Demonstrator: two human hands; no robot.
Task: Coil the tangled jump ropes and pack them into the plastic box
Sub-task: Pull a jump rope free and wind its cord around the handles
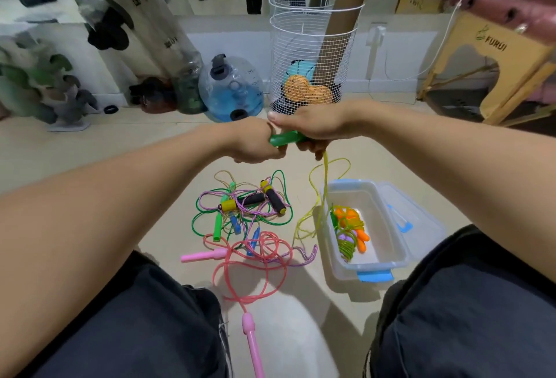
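Both of my hands meet above the floor around a green handle (284, 139). My left hand (255, 144) grips its left end and my right hand (313, 128) grips its right end. A yellow rope (323, 194) hangs from under my right hand down to the floor beside the clear plastic box (388, 260). Inside the box lies a coiled rope with orange handles (350, 227). On the floor to the left sits a tangle of ropes (243, 209) with green, blue and black-and-yellow handles. A pink rope (255, 263) with pink handles trails toward my knees.
The box lid (418, 221) lies against the box's right side. A white wire basket (310, 52) holding balls stands behind my hands, with a blue water jug (231, 89) to its left. A wooden table (481, 55) is at the right. My legs frame the floor area.
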